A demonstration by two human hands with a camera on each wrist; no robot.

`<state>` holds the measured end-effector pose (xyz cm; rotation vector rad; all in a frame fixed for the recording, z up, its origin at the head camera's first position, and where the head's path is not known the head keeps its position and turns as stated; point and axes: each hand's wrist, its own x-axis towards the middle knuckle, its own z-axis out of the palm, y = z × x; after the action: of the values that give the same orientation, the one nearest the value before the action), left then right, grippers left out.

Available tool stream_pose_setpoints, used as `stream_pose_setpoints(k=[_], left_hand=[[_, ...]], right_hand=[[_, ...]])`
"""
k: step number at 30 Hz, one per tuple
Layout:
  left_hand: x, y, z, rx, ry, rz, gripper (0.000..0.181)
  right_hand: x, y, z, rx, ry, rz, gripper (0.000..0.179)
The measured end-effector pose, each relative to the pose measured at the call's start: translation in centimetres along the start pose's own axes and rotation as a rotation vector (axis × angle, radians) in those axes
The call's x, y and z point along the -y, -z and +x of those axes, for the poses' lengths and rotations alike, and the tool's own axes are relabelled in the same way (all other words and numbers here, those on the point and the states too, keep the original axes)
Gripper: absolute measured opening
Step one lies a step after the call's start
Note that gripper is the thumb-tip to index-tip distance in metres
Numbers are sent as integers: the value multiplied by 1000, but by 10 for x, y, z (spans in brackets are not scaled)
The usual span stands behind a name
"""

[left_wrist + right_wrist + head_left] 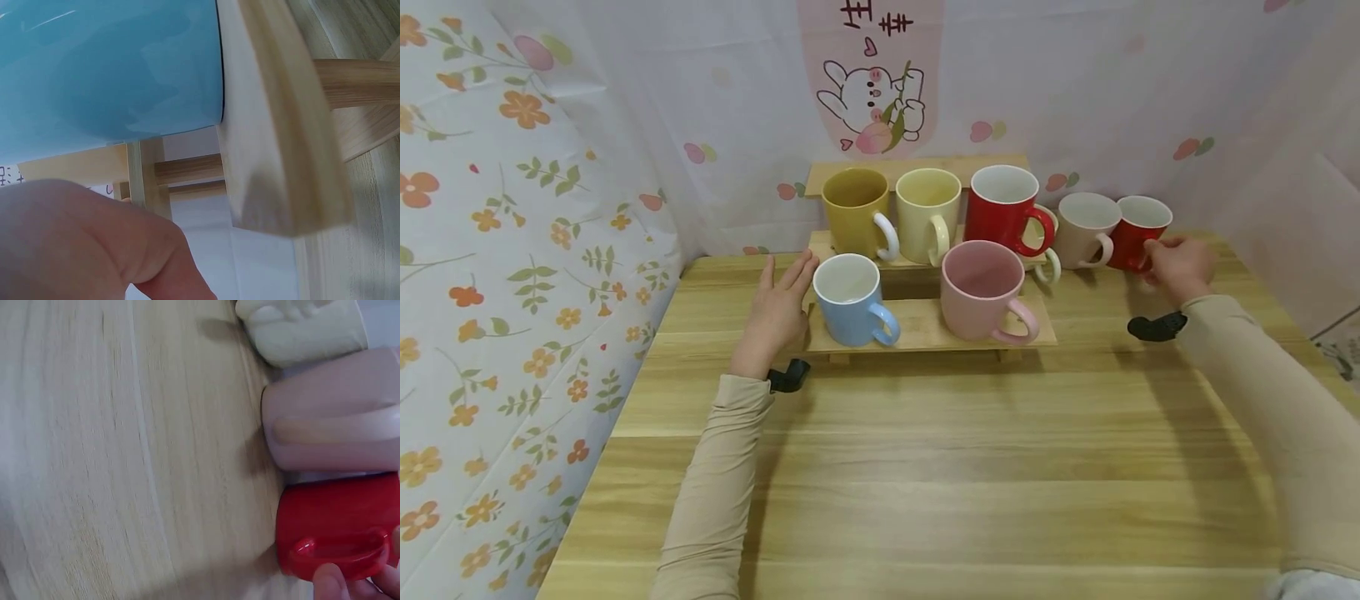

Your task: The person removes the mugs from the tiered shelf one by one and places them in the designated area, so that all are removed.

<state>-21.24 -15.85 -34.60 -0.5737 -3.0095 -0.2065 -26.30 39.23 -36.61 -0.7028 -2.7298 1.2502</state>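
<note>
At the far right of the head view my right hand [1183, 268] pinches the handle of a small red mug [1131, 242] with a white inside. In the right wrist view fingertips [330, 581] meet the handle of this red mug [337, 503], which stands upright on the table. My left hand [775, 321] has its fingers extended at the left end of a stepped wooden rack [917, 321], beside a light blue mug [842, 312]. Whether it touches the rack is hard to tell. The left wrist view shows the blue mug [106, 69] on a rack board [269, 137].
A large pink mug [970, 292] shares the lower step. Higher up stand a mustard mug [848, 218], a pale yellow mug [917, 221] and another red mug [992, 218]. A pale pink mug [1075, 229] and a partly hidden cream mug [306, 331] stand right of the rack.
</note>
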Motion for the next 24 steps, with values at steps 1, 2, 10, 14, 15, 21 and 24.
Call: stream_pose_setpoints(k=[1,2,10,14,15,21,24], left_hand=[[0,0,0,3,-1,1,76],[1,-1,1,4,-2,3,76],[2,0,3,-15,-15,12,73],[2,0,3,-2,-15,-13,74],[2,0,2,3,-14,-18,75],[4,-1,1,0,-20,-6,76],[4,-2,1,-8,-28,-9,76]], right_hand=[[1,1,0,-22,3,-14,61],[1,2,-1,-43,5,-22,59],[2,14,-6,-74,47,17,37],[3,23,-14,-41,58,12,38],[5,24,-16,-30,64,17,38],[19,32,-26,14,139,22,45],[23,36,-31,30,144,0,50]])
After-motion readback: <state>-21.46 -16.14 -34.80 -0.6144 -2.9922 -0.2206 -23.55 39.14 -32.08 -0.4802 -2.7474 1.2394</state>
